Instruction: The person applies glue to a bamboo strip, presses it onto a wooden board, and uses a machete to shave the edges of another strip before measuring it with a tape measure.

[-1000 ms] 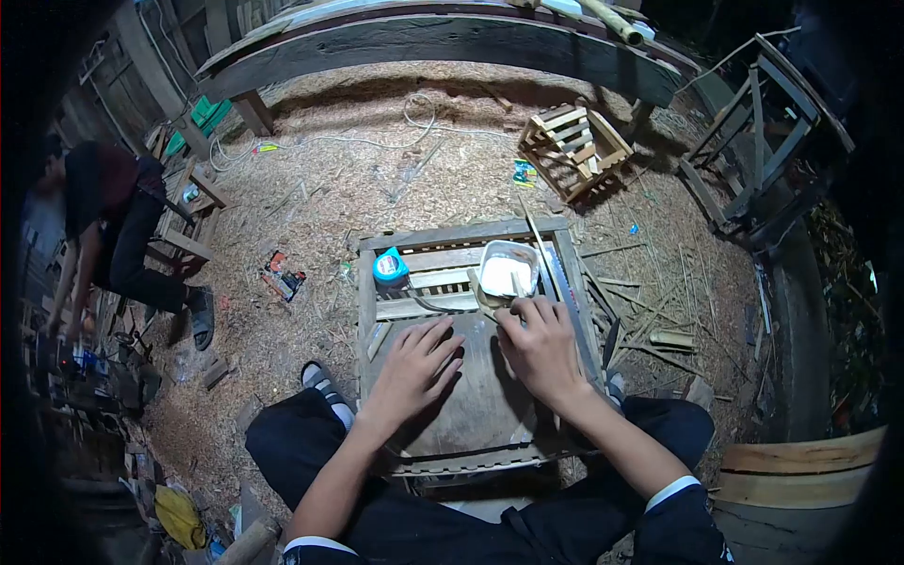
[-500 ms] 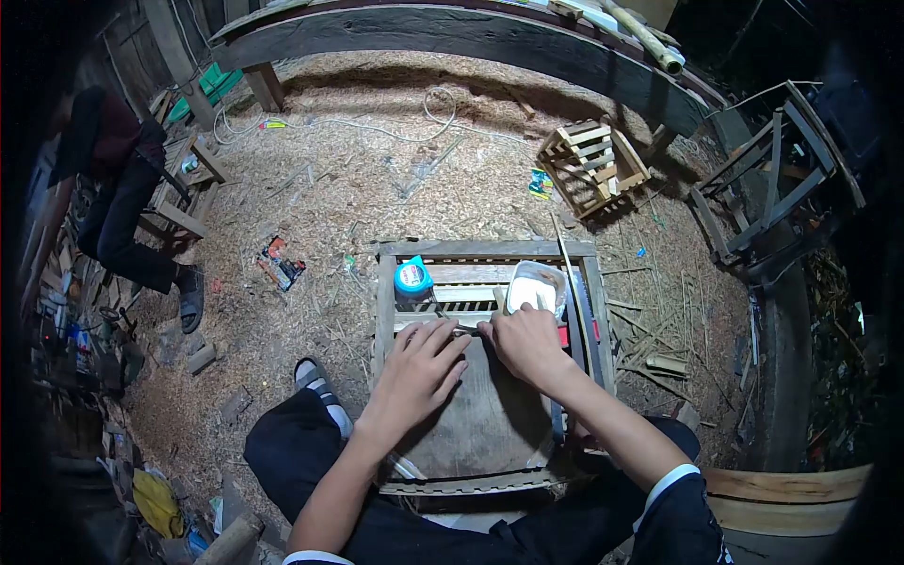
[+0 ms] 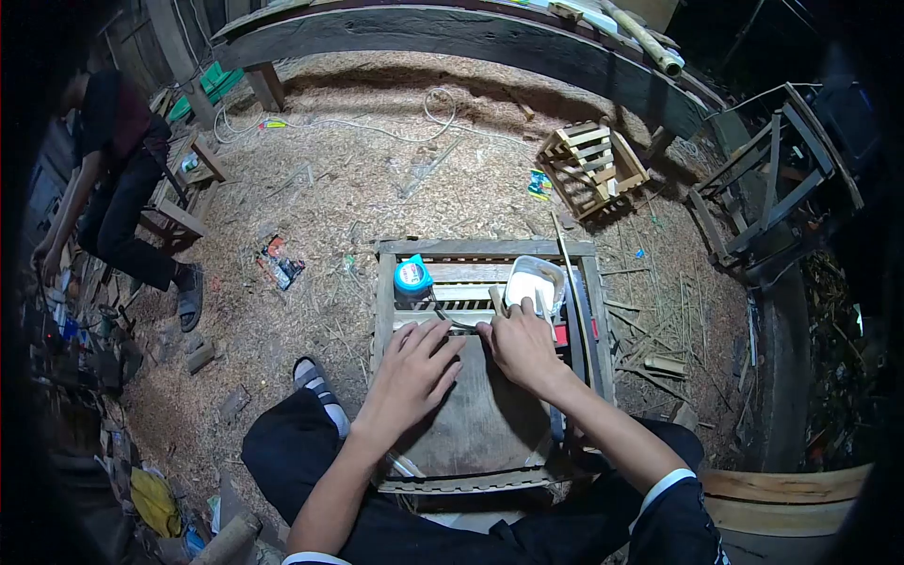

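Observation:
My left hand [image 3: 414, 372] lies with outstretched fingers near the far edge of a worn wooden board [image 3: 471, 424]. A thin dark curved strip [image 3: 459, 325] runs between its fingertips and my right hand [image 3: 523, 348]. My right hand has curled fingers pressed down at the board's far edge; what they grip is hidden. A short light wooden piece [image 3: 496, 299] sticks up just beyond its knuckles. Beyond the fingers stands a plastic tub [image 3: 557, 271] of white material with a thin stick in it. A blue tape measure [image 3: 411, 275] sits beyond my left hand.
The board rests on a slatted wooden frame [image 3: 490, 248]. A long thin strip [image 3: 574, 273] lies along its right side. A slatted crate [image 3: 593, 169] and a long bench [image 3: 452, 42] stand beyond. Another person [image 3: 122, 179] sits at left. Shavings cover the floor.
The person at left has shifted, and their head and lowered arm now show. My right hand's fingers have moved slightly; my left hand stays nearly in place.

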A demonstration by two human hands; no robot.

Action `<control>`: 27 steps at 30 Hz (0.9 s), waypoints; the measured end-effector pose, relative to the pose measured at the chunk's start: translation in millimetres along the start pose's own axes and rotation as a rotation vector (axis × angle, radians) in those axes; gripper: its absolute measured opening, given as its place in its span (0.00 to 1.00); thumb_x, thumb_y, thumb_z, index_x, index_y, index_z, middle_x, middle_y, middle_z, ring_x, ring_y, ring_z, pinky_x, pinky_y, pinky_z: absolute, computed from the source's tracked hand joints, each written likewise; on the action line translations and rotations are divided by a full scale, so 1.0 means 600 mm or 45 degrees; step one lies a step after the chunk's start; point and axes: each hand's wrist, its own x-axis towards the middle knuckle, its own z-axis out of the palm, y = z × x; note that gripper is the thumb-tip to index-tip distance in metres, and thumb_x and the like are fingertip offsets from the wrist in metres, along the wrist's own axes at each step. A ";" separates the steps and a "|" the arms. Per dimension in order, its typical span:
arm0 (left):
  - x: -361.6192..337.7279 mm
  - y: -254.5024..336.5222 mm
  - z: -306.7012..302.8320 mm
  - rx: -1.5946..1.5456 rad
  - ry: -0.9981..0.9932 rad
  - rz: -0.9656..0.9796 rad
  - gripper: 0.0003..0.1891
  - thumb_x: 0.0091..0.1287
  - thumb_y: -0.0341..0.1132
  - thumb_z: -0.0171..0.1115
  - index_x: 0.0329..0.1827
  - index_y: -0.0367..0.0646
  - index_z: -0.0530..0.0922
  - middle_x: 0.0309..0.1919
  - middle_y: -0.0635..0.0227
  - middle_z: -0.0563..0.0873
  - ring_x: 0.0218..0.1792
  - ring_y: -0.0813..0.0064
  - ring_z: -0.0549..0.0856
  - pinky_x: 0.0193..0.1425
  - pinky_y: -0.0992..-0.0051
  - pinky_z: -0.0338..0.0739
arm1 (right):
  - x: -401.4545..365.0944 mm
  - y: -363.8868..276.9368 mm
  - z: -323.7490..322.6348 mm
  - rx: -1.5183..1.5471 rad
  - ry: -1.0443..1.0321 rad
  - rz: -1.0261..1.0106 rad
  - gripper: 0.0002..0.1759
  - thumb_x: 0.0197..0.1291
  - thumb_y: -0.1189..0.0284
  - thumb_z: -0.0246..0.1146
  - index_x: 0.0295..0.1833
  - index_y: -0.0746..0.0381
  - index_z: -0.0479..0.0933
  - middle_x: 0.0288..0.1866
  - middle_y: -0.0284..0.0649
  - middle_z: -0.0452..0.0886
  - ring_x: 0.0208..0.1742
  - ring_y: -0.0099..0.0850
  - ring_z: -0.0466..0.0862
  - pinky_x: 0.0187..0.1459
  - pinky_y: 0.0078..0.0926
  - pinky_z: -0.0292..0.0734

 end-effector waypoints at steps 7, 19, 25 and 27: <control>-0.003 0.006 -0.001 -0.023 -0.014 0.020 0.21 0.73 0.36 0.68 0.67 0.43 0.84 0.69 0.54 0.82 0.72 0.55 0.78 0.80 0.56 0.66 | -0.021 -0.016 -0.057 -0.037 0.052 -0.015 0.17 0.75 0.60 0.65 0.46 0.65 0.87 0.40 0.50 0.87 0.45 0.50 0.84 0.45 0.48 0.82; -0.015 0.034 0.021 -0.030 -0.102 0.227 0.19 0.73 0.37 0.68 0.65 0.44 0.83 0.68 0.56 0.82 0.72 0.56 0.78 0.81 0.54 0.66 | -0.204 0.131 -0.044 -0.087 0.254 0.395 0.10 0.71 0.70 0.65 0.49 0.66 0.77 0.44 0.51 0.84 0.49 0.50 0.84 0.49 0.50 0.80; -0.037 0.060 0.023 -0.001 -0.200 0.326 0.21 0.70 0.33 0.71 0.66 0.46 0.83 0.70 0.58 0.82 0.74 0.58 0.78 0.82 0.51 0.65 | -0.241 0.136 -0.102 0.270 0.440 0.505 0.10 0.73 0.75 0.62 0.56 0.65 0.73 0.46 0.56 0.84 0.45 0.62 0.85 0.43 0.57 0.80; -0.034 0.067 0.023 -0.032 -0.164 0.312 0.27 0.63 0.28 0.73 0.68 0.48 0.83 0.74 0.59 0.80 0.75 0.55 0.77 0.83 0.51 0.63 | -0.268 0.128 -0.134 0.286 0.492 0.474 0.11 0.73 0.75 0.63 0.57 0.64 0.74 0.45 0.54 0.84 0.45 0.61 0.86 0.42 0.56 0.80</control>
